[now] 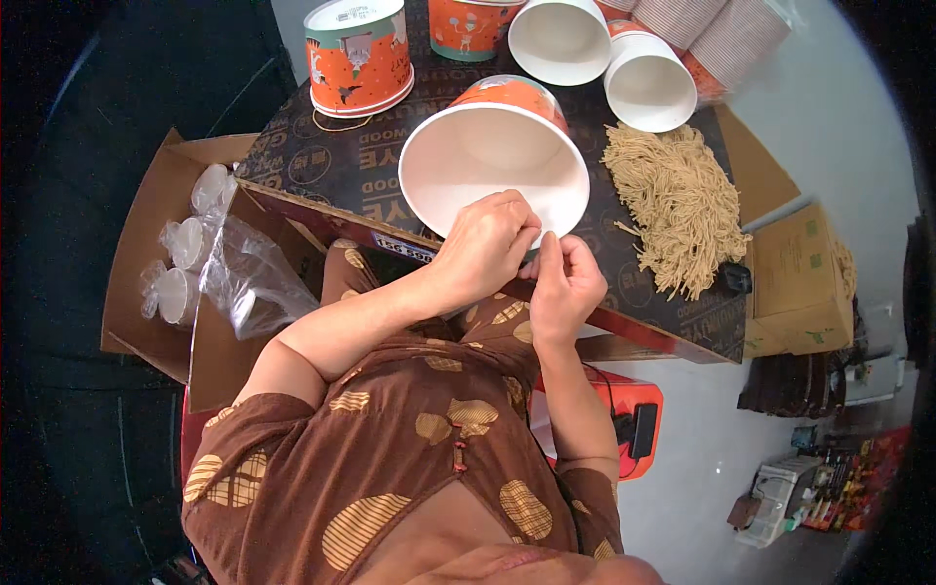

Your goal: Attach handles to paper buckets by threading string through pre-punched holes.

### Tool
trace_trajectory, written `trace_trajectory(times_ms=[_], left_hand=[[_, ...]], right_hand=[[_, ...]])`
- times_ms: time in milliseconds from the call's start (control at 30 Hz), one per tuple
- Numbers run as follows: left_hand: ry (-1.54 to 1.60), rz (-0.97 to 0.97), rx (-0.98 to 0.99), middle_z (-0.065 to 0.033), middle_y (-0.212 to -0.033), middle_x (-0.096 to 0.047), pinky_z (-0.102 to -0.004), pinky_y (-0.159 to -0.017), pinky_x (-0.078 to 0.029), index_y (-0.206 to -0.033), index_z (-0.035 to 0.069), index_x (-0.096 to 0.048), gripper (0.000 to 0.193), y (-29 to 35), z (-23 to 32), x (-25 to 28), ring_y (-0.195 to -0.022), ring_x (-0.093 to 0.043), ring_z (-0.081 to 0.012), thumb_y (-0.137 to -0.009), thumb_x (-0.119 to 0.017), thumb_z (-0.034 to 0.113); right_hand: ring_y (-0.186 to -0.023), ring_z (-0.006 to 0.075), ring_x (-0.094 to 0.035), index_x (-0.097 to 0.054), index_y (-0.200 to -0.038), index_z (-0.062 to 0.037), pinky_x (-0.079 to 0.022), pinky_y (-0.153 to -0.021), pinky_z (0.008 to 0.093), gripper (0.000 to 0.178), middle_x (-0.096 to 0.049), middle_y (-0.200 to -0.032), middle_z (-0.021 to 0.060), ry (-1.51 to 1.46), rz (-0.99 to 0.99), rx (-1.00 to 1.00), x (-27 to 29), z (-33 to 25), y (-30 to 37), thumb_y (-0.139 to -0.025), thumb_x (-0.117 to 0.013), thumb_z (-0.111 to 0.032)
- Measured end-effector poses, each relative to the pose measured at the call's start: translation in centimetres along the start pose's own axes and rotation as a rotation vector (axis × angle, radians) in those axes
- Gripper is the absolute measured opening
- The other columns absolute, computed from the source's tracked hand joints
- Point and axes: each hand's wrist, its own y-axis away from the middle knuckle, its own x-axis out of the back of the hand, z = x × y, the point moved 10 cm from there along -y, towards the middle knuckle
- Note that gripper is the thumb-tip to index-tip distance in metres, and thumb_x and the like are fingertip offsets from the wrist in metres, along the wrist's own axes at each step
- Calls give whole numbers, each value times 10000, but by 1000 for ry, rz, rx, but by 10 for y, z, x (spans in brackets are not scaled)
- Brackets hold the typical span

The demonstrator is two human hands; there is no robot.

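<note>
My left hand [485, 246] lies over the near rim of the big paper bucket [492, 156], its grip closed on that rim with the fingers curled down over the edge; the bucket is tipped on its side toward me, white inside, orange printed outside, its mouth open to my chest and its lower edge at the near side of the table [322, 161]; my right hand [564, 283] sits just beside the left, touching it at the fingertips, the thumb and forefinger pinched together right under the bucket's rim; whether something thin is caught in that pinch I cannot tell, it is too small to make out; to the right of the bucket, on the dark printed table top, lies a heap of tan strings [673, 200], well clear of both hands; at the far edge stand two more orange buckets [359, 54] upright and two white-lined ones [648, 83] lying on their sides, mouths toward me; a loose loop of string [341, 122] rests by the nearest upright bucket; to my left an open cardboard box [146, 253] holds clear plastic lids in bags [210, 258]; a smaller brown carton [799, 283] sits to the right of the table.
</note>
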Motion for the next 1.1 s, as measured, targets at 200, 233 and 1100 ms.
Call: trace_trajectory(times_ms=[200, 233, 1100], left_hand=[[-93, 34, -38, -166, -744, -593, -432, -650, -490, -714, -36, -579, 81, 4, 6, 1, -720, -601, -363, -743, -634, 16], [-94, 35, -37, -166, -744, -593, -432, -650, -490, -714, -36, -579, 81, 4, 5, 0, -720, -601, -363, -743, -634, 16], [-335, 491, -225, -130, -837, -637, -282, -617, -495, -834, -7, -616, 171, 96, 49, 166, -731, -623, -225, -713, -622, -128]], right_hand=[[-560, 41, -468, -557, -759, 10, -389, -505, 212, 171, -527, -689, -6, 157, -10, 96, 2, 3, 0, -903, -625, -53], [-562, 37, -453, -554, -751, 11, -381, -504, 213, 180, -523, -678, -13, 161, -6, 91, 2, 3, 0, -898, -634, -57], [-463, 66, -398, -531, -676, -38, -319, -437, 232, 252, -471, -573, -6, 318, -49, -100, 65, 34, -44, -907, -604, -106]])
